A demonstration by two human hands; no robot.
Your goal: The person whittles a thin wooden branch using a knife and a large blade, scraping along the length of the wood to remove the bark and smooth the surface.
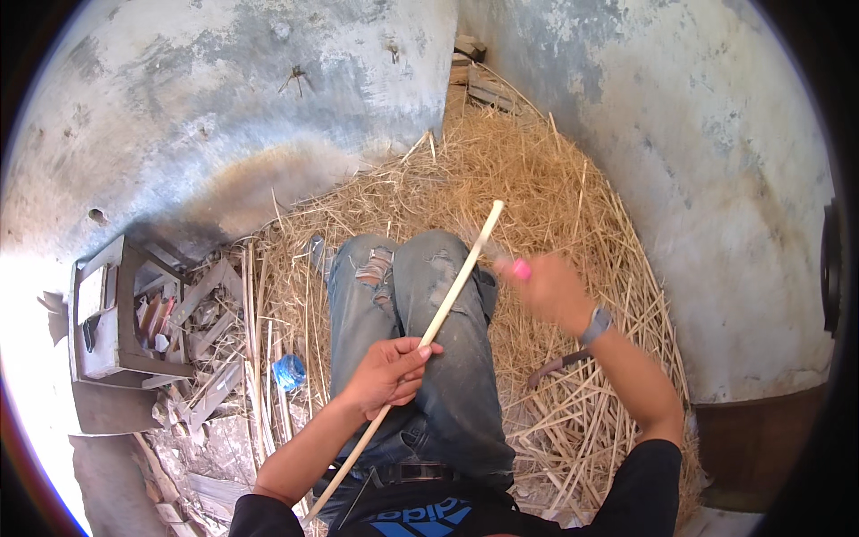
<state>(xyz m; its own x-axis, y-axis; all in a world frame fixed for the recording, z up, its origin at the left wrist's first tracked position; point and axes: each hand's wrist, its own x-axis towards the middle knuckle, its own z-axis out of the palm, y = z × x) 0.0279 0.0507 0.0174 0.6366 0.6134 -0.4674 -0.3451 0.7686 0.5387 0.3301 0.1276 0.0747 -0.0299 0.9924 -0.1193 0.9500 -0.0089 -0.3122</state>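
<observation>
My left hand is closed around a long pale stick, thumb and fingers wrapped about its middle. The stick slants across my thighs, its upper end beyond my knees and its lower end beside my waist. To the right of its upper part, my right hand is closed on a pink-handled tool. Motion smears that hand and the tool. A thin greyish blur reaches from the tool toward the stick; whether the two touch I cannot tell.
Straw-like shavings heap up ahead, and loose pale sticks are scattered at my right, near a dark curved tool. On the left are a blue bundle, long strips and a wooden box frame. Worn walls enclose the corner.
</observation>
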